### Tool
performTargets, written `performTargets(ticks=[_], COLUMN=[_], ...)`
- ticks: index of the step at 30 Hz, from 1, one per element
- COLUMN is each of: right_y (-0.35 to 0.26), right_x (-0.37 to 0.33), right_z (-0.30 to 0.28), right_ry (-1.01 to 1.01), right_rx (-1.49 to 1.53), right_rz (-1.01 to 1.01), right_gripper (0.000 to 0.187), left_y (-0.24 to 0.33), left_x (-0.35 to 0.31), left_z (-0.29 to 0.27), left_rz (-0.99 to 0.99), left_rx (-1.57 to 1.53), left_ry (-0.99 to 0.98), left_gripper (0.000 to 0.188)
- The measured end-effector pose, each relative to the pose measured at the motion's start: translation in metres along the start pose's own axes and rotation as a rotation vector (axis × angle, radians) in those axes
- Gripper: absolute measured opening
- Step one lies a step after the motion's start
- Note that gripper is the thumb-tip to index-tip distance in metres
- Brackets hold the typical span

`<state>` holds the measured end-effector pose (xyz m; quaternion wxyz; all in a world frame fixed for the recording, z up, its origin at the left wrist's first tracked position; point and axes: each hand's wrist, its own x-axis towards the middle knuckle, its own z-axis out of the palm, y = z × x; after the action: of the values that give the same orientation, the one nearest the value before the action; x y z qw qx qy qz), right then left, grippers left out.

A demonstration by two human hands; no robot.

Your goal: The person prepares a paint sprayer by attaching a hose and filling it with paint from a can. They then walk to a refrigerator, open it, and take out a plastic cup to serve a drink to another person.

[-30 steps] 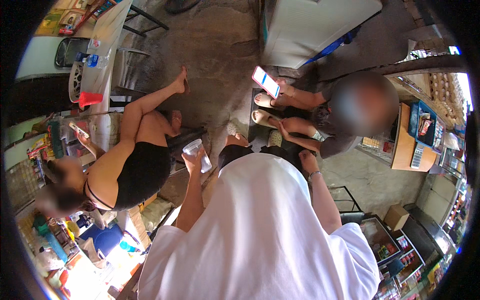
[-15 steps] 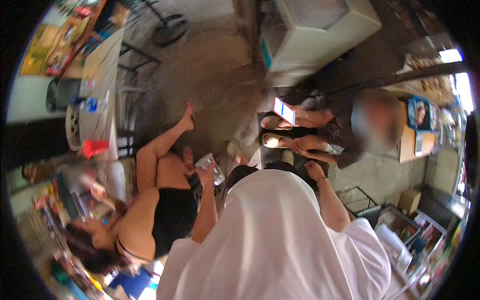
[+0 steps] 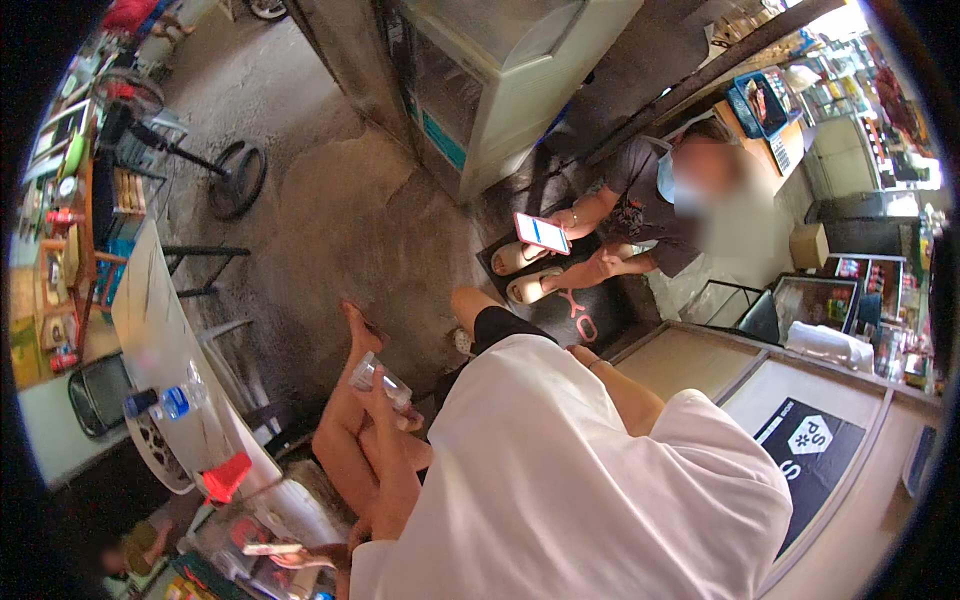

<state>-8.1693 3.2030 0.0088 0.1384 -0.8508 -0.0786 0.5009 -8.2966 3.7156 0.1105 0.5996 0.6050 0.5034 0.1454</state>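
My left hand (image 3: 376, 402) is closed around a clear, see-through plastic cup (image 3: 362, 369), held out past my left side. Behind the cup are the bare legs (image 3: 345, 425) of a seated person. My right hand (image 3: 582, 356), with a bracelet at its wrist, rests low beside my dark shorts (image 3: 508, 326). My white shirt partly covers that hand, and its fingers are too hidden to make out.
Facing me on the right, a masked person (image 3: 645, 190) holds a phone (image 3: 541, 233). A glass-sided cabinet (image 3: 520, 110) stands ahead. Left are a marble-patterned table (image 3: 150, 310), a red cone-shaped object (image 3: 227, 478) and a standing fan (image 3: 237, 180). A framed counter (image 3: 690, 362) lies at right.
The whole view has swung round, bringing the fan and the counter into sight. My left hand still grips the cup, now tilted differently. More of my right hand is hidden by my shirt.
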Motion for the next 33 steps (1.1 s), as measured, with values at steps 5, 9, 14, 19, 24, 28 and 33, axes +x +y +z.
performTargets(ticks=[5,9,14,19,24,28,33], right_y=[-0.046,-0.103,-0.22,-0.384,-0.519,-0.577,-0.629], right_x=[0.017,0.062,0.122,0.133,0.117,0.142,0.196], right_z=[-0.005,-0.03,-0.117,-0.245,-0.327,-0.346,-0.355], right_ry=[0.076,0.08,0.306,0.158,-0.025,-0.039,-0.036], right_rx=[0.144,0.266,0.346,0.732,0.526,0.487,0.628], right_rz=[0.105,0.127,0.069,-0.43,-0.951,-0.83,-0.646], right_gripper=[0.054,0.045,0.06,0.06,0.091,0.104,0.105], left_y=[0.023,0.066,0.149,0.216,0.262,0.299,0.303], left_x=[0.069,0.1,0.143,0.188,0.232,0.271,0.364], left_z=[0.036,0.043,0.064,0.111,0.164,0.174,0.143], left_rz=[-0.094,0.028,0.018,0.087,-0.025,-0.113,0.067], left_rx=[0.136,0.073,0.013,-0.029,-0.157,-0.019,0.073], left_ry=[-0.057,-0.243,-0.125,-0.236,-0.523,-0.658,-0.747], left_gripper=[0.087,0.078,0.073,0.067,0.068,0.068,0.059])
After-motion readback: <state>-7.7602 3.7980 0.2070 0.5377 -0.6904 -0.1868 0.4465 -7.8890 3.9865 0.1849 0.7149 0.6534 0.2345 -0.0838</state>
